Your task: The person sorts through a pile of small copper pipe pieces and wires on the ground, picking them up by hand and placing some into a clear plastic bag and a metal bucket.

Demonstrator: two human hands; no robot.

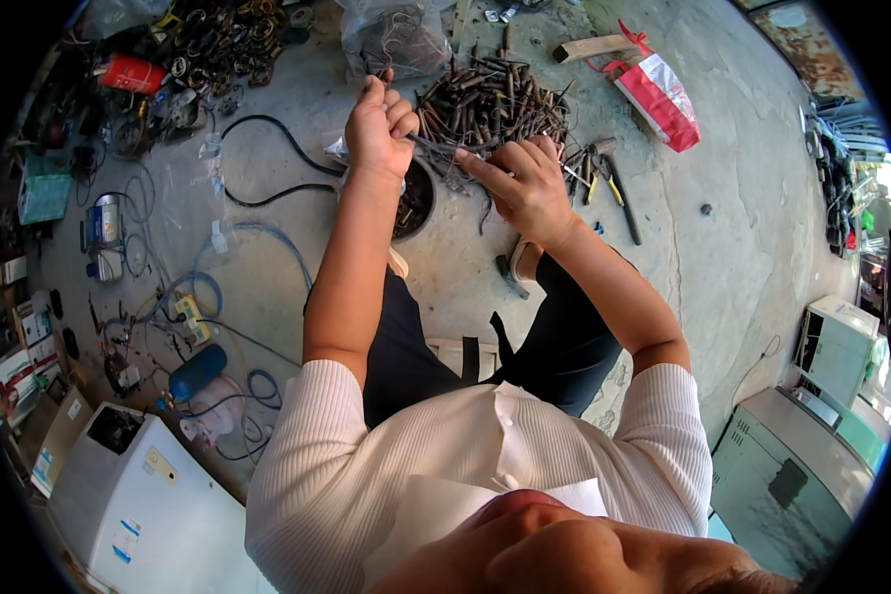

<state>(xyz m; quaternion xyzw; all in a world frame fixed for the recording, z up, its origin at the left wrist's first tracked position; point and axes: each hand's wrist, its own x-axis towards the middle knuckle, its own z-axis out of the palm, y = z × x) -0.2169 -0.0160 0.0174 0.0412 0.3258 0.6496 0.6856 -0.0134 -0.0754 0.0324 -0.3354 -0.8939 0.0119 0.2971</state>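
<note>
My left hand (380,122) is raised with curled fingers, thumb and forefinger pinched on a thin dark piece whose kind I cannot tell. My right hand (531,182) is bent, with its forefinger against a dark cable (445,145) that runs between the two hands; what the other fingers hold is hidden. Beyond them lies a pile of brown, rusty-looking tubular parts (490,96). Below my left hand stands a round dark pan (425,215) with small metal pieces in it. A hammer (620,185) and yellow-handled pliers (613,189) lie right of the pile.
A clear plastic bag (397,41) stands behind the pile, near a wood block (594,48) and a red and silver bag (661,100). At left are blue hoses (267,232), a power strip (193,319) and a blue cylinder (197,373). White appliance housings (156,505) stand lower left.
</note>
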